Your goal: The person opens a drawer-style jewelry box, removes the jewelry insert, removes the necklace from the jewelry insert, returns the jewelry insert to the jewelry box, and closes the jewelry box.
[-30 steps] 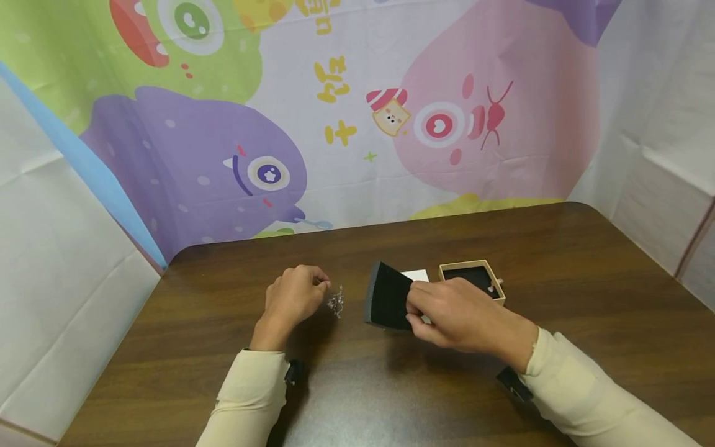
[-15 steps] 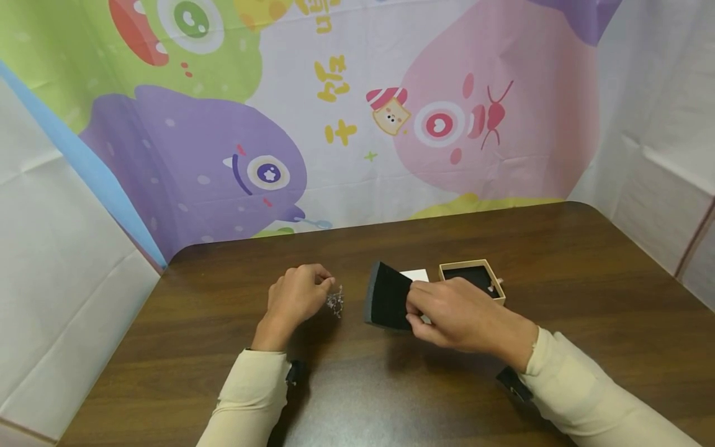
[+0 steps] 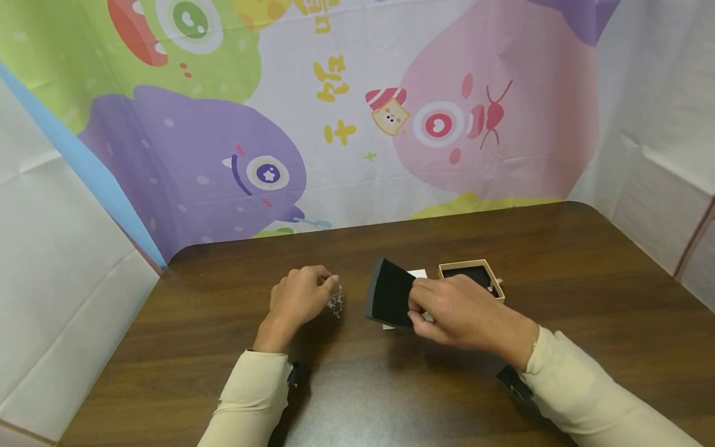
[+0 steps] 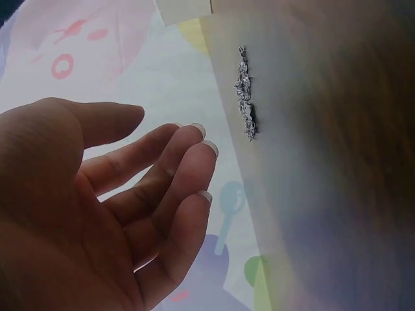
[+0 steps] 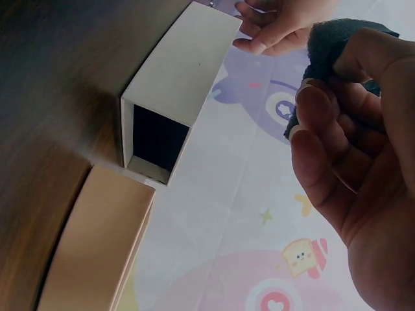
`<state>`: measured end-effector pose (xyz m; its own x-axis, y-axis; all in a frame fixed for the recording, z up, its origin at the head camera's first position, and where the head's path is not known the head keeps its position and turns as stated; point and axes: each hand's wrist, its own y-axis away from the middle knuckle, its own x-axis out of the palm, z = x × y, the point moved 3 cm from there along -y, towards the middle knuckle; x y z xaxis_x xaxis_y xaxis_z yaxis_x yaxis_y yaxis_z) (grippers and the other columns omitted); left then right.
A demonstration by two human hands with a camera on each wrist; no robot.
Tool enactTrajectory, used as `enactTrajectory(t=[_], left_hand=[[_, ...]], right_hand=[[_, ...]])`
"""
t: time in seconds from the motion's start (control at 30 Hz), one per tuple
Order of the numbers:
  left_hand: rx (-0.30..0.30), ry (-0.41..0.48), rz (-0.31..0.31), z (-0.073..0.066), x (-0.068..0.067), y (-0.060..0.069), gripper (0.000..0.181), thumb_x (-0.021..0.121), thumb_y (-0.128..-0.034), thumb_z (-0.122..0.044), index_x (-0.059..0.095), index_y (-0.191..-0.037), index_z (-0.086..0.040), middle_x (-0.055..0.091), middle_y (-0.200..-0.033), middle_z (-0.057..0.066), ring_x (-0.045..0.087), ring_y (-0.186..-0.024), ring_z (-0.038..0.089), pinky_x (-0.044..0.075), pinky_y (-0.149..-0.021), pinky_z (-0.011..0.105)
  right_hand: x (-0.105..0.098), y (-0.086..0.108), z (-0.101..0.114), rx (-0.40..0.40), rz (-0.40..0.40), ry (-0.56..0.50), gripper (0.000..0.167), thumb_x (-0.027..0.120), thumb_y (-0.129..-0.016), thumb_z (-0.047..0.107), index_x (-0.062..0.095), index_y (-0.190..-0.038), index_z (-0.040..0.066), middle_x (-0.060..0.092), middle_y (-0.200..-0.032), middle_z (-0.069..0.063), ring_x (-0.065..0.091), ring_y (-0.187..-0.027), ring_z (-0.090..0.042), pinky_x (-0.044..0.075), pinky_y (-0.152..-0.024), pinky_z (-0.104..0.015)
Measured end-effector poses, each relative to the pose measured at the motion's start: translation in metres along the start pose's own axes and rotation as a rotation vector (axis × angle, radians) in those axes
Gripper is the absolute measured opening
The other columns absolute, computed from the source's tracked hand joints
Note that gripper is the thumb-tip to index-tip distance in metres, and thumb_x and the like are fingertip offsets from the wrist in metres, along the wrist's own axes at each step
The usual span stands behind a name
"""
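My right hand (image 3: pixel 455 310) pinches a black foam pad (image 3: pixel 389 295) between thumb and fingers, holding it tilted above the table. The pad (image 5: pixel 331 48) is bent in the right wrist view. A white box sleeve (image 3: pixel 419 273) lies partly hidden behind pad and hand; its open end shows in the right wrist view. My left hand (image 3: pixel 298 297) hovers beside a silver, sparkling piece of jewellery (image 3: pixel 336 303), whose exact kind is unclear. In the left wrist view the loosely bent fingers (image 4: pixel 188 175) stand apart from the jewellery (image 4: pixel 244 97) and hold nothing.
A tan box drawer (image 3: pixel 444 271) with a black lining stands behind my right hand, with a small ribbon pull (image 3: pixel 499 282) on its right side. Everything is on a brown wooden table (image 3: pixel 357 397). A cartoon-print cloth (image 3: pixel 346 174) hangs behind the table's back edge.
My left hand has edged right, closer to the jewellery. The foam pad has risen slightly, and a lower corner of the white sleeve now shows beneath it.
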<state>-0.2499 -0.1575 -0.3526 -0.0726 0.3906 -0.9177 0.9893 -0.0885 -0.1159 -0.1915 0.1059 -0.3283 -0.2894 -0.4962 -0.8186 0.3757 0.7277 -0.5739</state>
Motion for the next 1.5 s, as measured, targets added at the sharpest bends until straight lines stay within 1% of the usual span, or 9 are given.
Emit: enactTrajectory(t=[0.27,0.47,0.6,0.7,0.93,1.13,1.5], left_hand=[[0.015,-0.006,0.002,-0.002,0.002,0.0,0.024,0.062,-0.099,-0.041,0.077,-0.104,-0.024,0.072,-0.092,-0.007,0.067,-0.082,0.022,0.049,-0.065,0.046],[0.039,-0.019,0.007,-0.005,0.002,0.001,0.024,0.062,-0.0986,-0.041,0.077,-0.105,-0.022,0.073,-0.095,-0.005,0.069,-0.085,0.023,0.05,-0.066,0.047],[0.04,-0.03,0.009,-0.007,0.002,0.002,0.025,0.062,-0.0982,-0.041,0.077,-0.105,-0.022,0.073,-0.094,-0.006,0.069,-0.085,0.023,0.05,-0.067,0.048],[0.041,-0.037,0.015,-0.007,0.003,0.003,0.025,0.062,-0.0982,-0.041,0.076,-0.105,-0.023,0.072,-0.093,-0.006,0.069,-0.085,0.023,0.049,-0.067,0.048],[0.055,-0.05,0.025,-0.008,0.005,0.002,0.024,0.061,-0.0985,-0.041,0.077,-0.104,-0.024,0.072,-0.094,-0.005,0.067,-0.081,0.021,0.048,-0.064,0.046],[0.068,-0.049,0.017,-0.009,0.006,0.002,0.023,0.062,-0.098,-0.04,0.077,-0.103,-0.024,0.072,-0.093,-0.006,0.068,-0.083,0.022,0.049,-0.064,0.046],[0.069,-0.046,0.016,-0.01,0.006,0.003,0.021,0.062,-0.0981,-0.04,0.077,-0.102,-0.024,0.072,-0.092,-0.007,0.068,-0.082,0.022,0.049,-0.064,0.046]], right_hand=[[-0.001,0.0,-0.001,0.007,-0.006,0.013,0.016,0.069,-0.08,0.012,0.055,-0.078,0.017,0.052,-0.071,0.009,0.037,-0.053,-0.001,0.035,-0.045,-0.02],[-0.003,0.0,-0.002,0.009,-0.039,0.051,0.016,0.069,-0.079,0.013,0.054,-0.077,0.016,0.053,-0.072,0.009,0.037,-0.052,-0.001,0.036,-0.044,-0.021],[-0.004,-0.001,-0.003,0.035,-0.049,0.089,0.015,0.069,-0.079,0.013,0.054,-0.076,0.016,0.053,-0.071,0.008,0.037,-0.051,-0.002,0.036,-0.043,-0.022],[-0.004,0.0,-0.004,0.06,-0.043,0.108,0.015,0.069,-0.08,0.014,0.055,-0.076,0.015,0.052,-0.071,0.008,0.037,-0.05,-0.003,0.037,-0.043,-0.023],[-0.004,0.001,-0.007,0.09,-0.039,0.126,0.015,0.069,-0.08,0.016,0.055,-0.077,0.015,0.053,-0.071,0.008,0.039,-0.05,-0.004,0.038,-0.043,-0.025],[-0.005,0.002,-0.01,0.108,-0.046,0.142,0.015,0.069,-0.079,0.015,0.054,-0.076,0.016,0.051,-0.069,0.008,0.04,-0.05,-0.005,0.039,-0.043,-0.027],[-0.009,0.002,-0.012,0.114,-0.061,0.156,0.013,0.068,-0.078,0.015,0.055,-0.075,0.016,0.051,-0.068,0.009,0.044,-0.051,-0.005,0.042,-0.045,-0.03]])
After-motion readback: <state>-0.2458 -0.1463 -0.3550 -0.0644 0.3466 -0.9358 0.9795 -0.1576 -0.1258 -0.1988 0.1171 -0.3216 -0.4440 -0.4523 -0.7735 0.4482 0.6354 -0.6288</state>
